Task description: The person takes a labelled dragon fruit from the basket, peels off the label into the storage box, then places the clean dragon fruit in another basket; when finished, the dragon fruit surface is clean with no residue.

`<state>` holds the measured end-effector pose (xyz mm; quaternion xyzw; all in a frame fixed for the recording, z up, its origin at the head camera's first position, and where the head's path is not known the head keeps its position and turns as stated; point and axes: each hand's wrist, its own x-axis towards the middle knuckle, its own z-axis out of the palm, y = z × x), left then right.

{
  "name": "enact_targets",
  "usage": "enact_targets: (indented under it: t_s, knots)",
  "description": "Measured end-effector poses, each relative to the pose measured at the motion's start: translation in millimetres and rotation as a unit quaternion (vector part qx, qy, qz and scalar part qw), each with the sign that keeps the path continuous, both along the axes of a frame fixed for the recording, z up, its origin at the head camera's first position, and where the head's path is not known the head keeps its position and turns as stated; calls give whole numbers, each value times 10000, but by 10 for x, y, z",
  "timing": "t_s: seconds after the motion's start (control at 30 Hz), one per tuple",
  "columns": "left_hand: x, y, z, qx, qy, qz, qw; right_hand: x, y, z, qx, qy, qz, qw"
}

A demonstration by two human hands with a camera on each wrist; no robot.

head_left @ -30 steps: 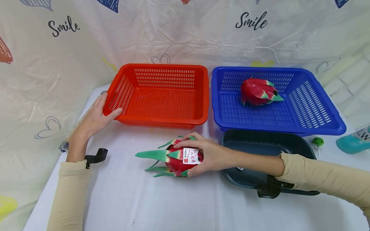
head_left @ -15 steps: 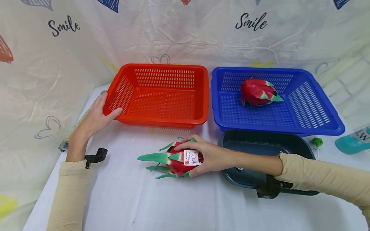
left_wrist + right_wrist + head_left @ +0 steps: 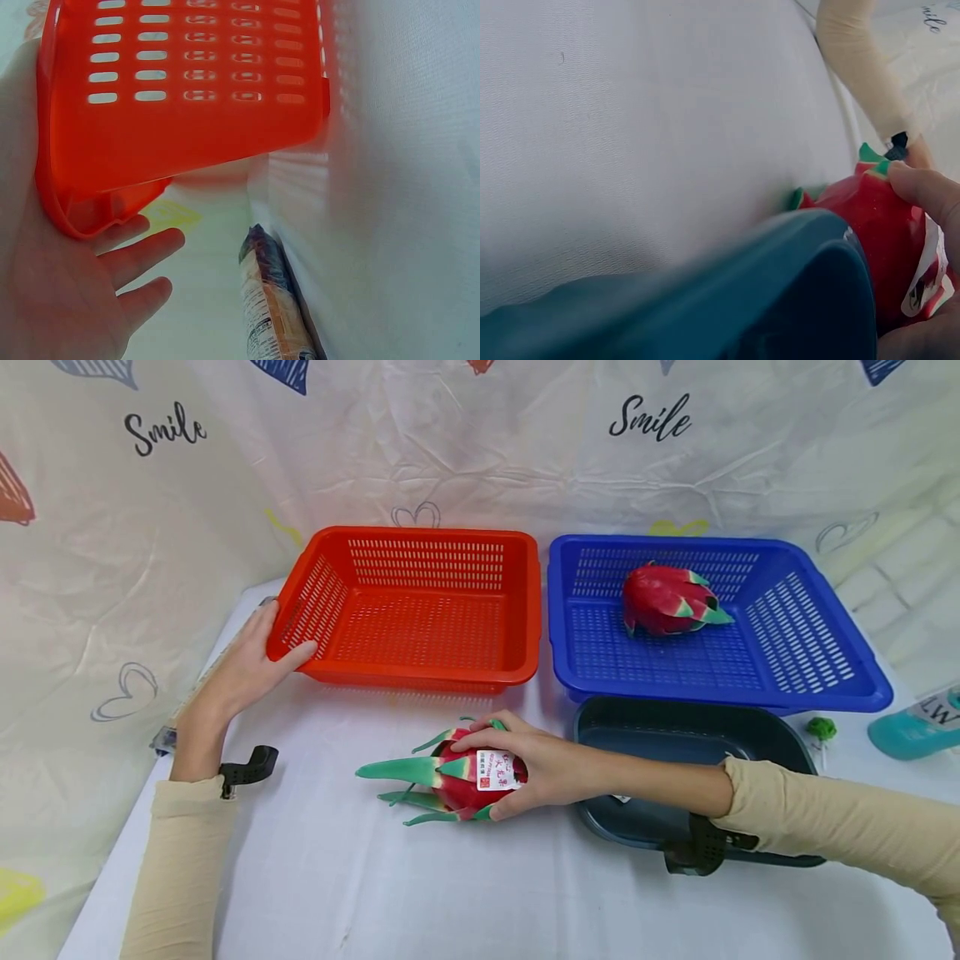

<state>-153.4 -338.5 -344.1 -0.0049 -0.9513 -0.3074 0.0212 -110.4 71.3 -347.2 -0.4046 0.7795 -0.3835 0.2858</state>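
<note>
My right hand (image 3: 536, 766) grips a red dragon fruit (image 3: 461, 785) with green leafy tips and a white label. Its thumb and fingers lie on opposite sides of the fruit, low over the white table. The right wrist view shows the thumb against the fruit's red skin (image 3: 877, 232). At the front left corner of a red basket (image 3: 427, 677) rests my left hand (image 3: 251, 664), thumb along the rim. In the left wrist view its other fingers (image 3: 142, 259) extend fairly straight by the basket's outer side. A second dragon fruit (image 3: 667, 599) lies inside the blue basket (image 3: 720, 692).
Below my right forearm stands a dark teal tray (image 3: 622, 831), partly hidden. A green lollipop (image 3: 822, 728) and a turquoise bottle (image 3: 903, 732) are at the right. A printed packet (image 3: 274, 307) lies by the left table edge. Behind the baskets hangs a patterned cloth (image 3: 480, 452).
The held dragon fruit has shifted slightly right with my right hand, then stayed nearly still. My left hand keeps its place at the red basket.
</note>
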Motion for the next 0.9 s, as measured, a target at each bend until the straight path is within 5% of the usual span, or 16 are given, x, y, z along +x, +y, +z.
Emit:
enact_targets:
  t_s: [0.27, 0.5, 0.7, 0.9]
  knots:
    - [-7, -8, 1, -159, -8, -54, 9999, 8, 8, -20, -2, 83, 13, 10000]
    - [59, 138, 142, -594, 200, -238, 9978, 24, 9, -29, 108, 185, -48, 9998]
    - [352, 652, 405, -814, 251, -1317, 9876, 61, 0, -24, 217, 118, -496, 9985]
    - [600, 1057, 459, -1104, -156, -2582, 9596, 101, 0, -18, 417, 12, -1037, 9937]
